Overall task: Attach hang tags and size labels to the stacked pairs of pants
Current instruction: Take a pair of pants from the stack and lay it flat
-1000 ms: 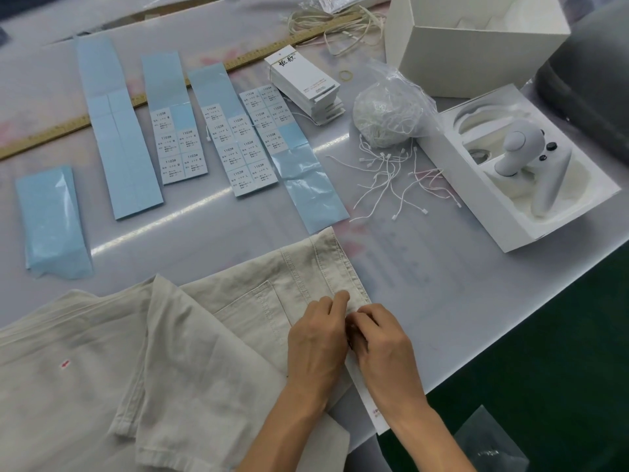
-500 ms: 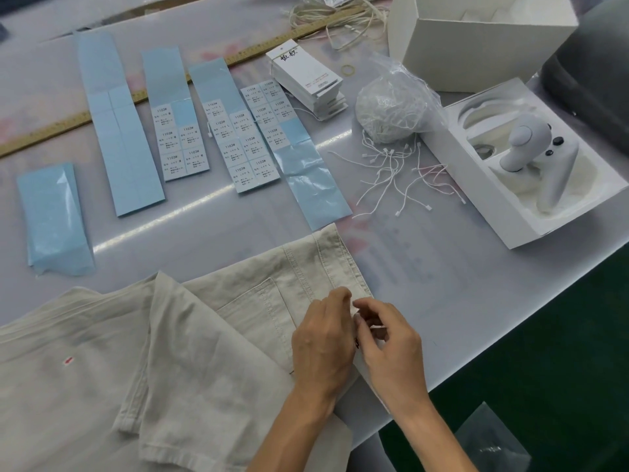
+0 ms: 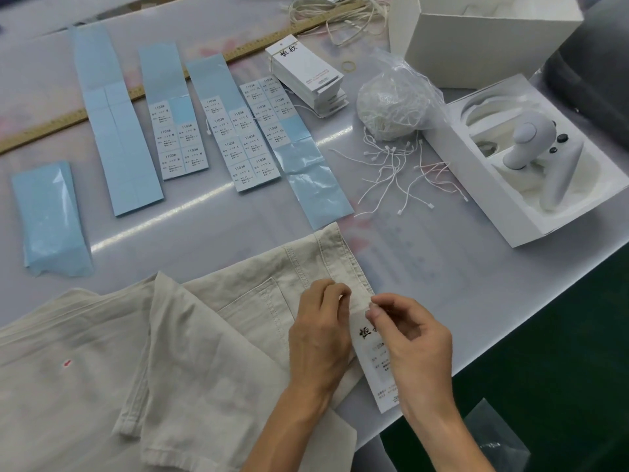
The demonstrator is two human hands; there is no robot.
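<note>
1. Near the desk's (image 3: 442, 267) front edge, the left hand (image 3: 318, 338) pins the folded beige cotton pants (image 3: 204, 335) at their waistband.
2. Right hand (image 3: 413, 342) pinches something too small to identify above the white printed hang tag (image 3: 379, 373), probably fastening it.

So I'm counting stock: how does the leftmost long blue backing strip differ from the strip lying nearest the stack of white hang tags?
The leftmost long blue backing strip carries no white labels; the strip nearest the hang tags still holds several at its far end. The leftmost lies flat; the other's bare near end is wrinkled and glossy. Both are pale blue and rest on the table.
</note>
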